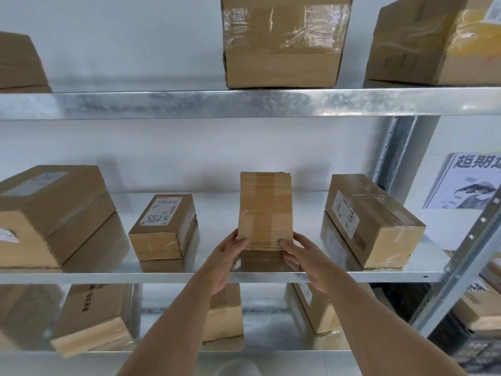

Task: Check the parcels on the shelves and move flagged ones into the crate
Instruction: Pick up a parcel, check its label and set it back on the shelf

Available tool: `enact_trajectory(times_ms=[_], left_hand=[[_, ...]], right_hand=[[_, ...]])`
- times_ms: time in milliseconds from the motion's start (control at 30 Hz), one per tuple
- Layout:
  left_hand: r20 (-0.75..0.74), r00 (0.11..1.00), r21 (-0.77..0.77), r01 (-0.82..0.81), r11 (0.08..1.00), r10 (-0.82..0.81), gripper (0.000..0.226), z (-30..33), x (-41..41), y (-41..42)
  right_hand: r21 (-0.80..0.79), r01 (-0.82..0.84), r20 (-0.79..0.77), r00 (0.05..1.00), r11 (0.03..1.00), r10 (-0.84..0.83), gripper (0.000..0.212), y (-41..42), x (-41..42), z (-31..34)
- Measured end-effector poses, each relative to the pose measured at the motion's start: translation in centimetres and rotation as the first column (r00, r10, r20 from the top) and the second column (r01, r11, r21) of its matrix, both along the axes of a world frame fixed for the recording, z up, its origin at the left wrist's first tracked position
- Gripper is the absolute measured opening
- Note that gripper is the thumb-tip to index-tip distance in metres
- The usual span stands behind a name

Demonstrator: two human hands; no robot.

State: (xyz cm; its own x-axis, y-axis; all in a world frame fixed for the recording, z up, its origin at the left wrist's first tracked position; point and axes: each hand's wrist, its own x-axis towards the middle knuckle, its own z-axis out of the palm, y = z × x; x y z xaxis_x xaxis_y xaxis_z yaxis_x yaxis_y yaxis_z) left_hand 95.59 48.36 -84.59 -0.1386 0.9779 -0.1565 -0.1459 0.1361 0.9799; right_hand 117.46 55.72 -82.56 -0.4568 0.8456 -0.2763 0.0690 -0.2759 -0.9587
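Bare middle shelf [217,213] flanks the taped parcel [265,210]; upper shelf [189,103] caps headroom.

A metal shelf unit [244,103] of dull grey galvanised steel fills the view, with three boards one above another. Behind it stands a plain white wall [122,36], evenly lit, with soft shadows. At the right a perforated upright post [394,153] holds the boards. Further right, a printed poster [469,183] hangs on the wall.
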Motion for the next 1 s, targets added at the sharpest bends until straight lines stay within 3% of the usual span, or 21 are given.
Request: enact_trajectory(times_ms=[200,400,567,767,833,900,1000], left_hand=[[0.000,1.000,0.006,0.021,1.000,-0.021,0.047,0.2,0.0,0.0],[0.004,1.000,0.003,0.012,1.000,-0.012,0.059,-0.1,-0.3,0.1],[0.054,0.998,-0.025,-0.030,0.999,0.032,0.037,-0.1,-0.4,0.0],[0.030,0.999,-0.033,-0.038,0.999,0.039,0.063,-0.5,-0.5,0.2],[0.035,0.999,-0.026,-0.035,0.999,0.036,0.063,-0.4,-0.4,0.3],[0.082,0.991,-0.021,-0.102,0.995,0.104,0.055,-0.5,-0.3,0.5],[0.114,0.955,-0.040,-0.269,0.962,0.272,0.038,-0.6,0.1,1.0]], right_hand=[[0.008,-0.004,-0.017,1.000,1.000,0.004,0.061,0.0,0.0,0.0],[0.017,0.003,-0.046,0.999,1.000,-0.002,0.056,-0.3,0.1,0.0],[-0.013,0.050,-0.076,0.996,0.999,-0.051,0.041,-0.4,-0.1,0.6],[-0.112,0.160,-0.217,0.959,0.981,-0.181,0.028,0.2,0.2,-0.8],[-0.152,0.190,-0.270,0.936,0.970,-0.226,0.040,0.5,0.7,-1.3],[-0.165,0.186,-0.299,0.926,0.969,-0.229,0.052,0.5,1.0,-1.3],[-0.104,0.137,-0.297,0.941,0.985,-0.163,0.043,0.3,0.6,-1.3]])
